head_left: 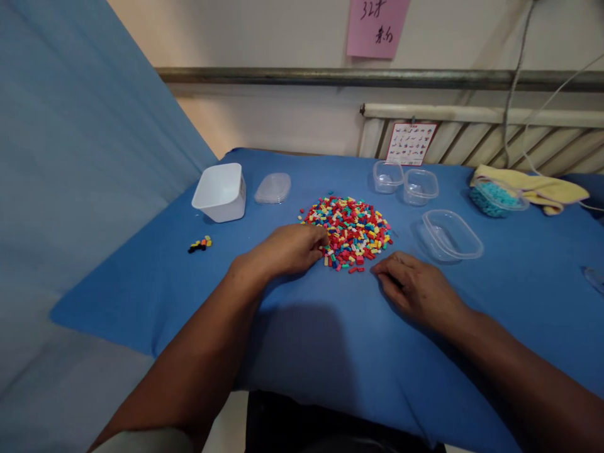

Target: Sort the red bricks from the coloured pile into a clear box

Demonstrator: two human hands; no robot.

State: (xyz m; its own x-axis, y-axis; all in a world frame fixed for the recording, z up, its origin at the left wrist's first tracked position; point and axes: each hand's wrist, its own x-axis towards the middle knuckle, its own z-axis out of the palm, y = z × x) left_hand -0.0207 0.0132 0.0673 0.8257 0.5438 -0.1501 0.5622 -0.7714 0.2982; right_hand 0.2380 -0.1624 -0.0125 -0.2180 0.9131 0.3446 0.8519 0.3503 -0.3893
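Note:
A pile of small coloured beads [350, 228] in red, yellow, blue, green and white lies in the middle of the blue table cloth [306, 327]. My left hand [289, 249] rests at the pile's left edge with its fingers curled in, touching the beads; what the fingertips hold is hidden. My right hand [415, 286] lies on the cloth just right of and below the pile, its fingers bent and close together, palm down.
A white tub [221, 191] and a clear lid [273, 187] stand at the back left. A few loose beads [201, 244] lie at left. Two small clear cups [404, 180], a clear oval tray [450, 234] and a container of turquoise beads [495, 198] stand at right.

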